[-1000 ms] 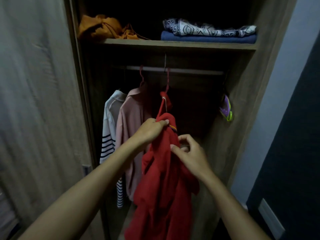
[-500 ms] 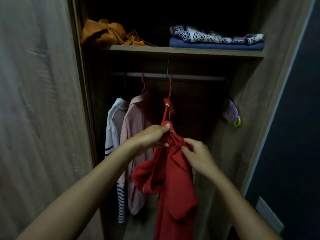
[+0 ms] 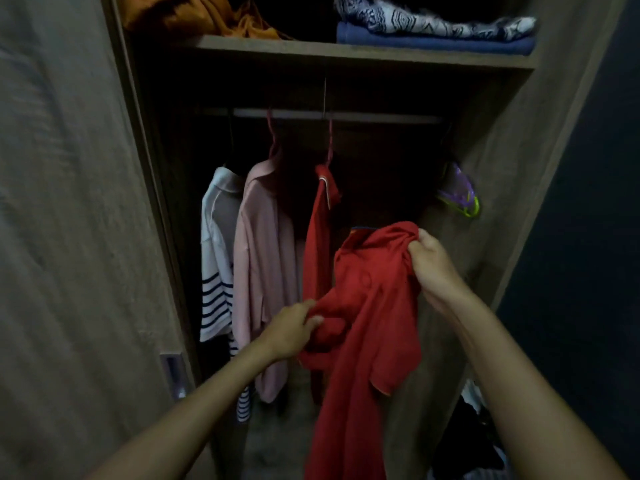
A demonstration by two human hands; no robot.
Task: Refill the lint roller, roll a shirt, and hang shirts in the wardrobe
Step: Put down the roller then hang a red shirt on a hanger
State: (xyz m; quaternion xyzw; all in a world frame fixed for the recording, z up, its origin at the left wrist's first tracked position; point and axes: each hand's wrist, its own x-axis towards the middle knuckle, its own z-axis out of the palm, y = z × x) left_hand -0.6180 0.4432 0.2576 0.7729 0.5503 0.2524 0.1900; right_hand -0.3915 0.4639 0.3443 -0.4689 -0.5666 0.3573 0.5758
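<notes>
A red shirt [image 3: 367, 299] hangs partly from a red hanger [image 3: 329, 143] on the wardrobe rail [image 3: 381, 116]. One side is up on the hanger; the other side is bunched lower to the right. My right hand [image 3: 433, 268] grips the bunched collar and shoulder area on the right. My left hand [image 3: 294, 329] pinches a fold of the shirt lower on the left. A pink shirt [image 3: 266, 265] and a white shirt with dark stripes [image 3: 216, 258] hang to the left on the same rail.
The wardrobe door [image 3: 69, 237] stands open at the left. Folded orange [image 3: 194, 15], patterned [image 3: 433, 20] and blue [image 3: 433, 43] clothes lie on the shelf above. Purple and green hangers [image 3: 460, 195] hang at the right wall. Dark clothes [image 3: 474, 441] lie at the bottom right.
Both hands left the top of the hanger. My right hand pulled the shirt's shoulder out to the right, and my left hand dropped lower onto a fold. The camera moved closer.
</notes>
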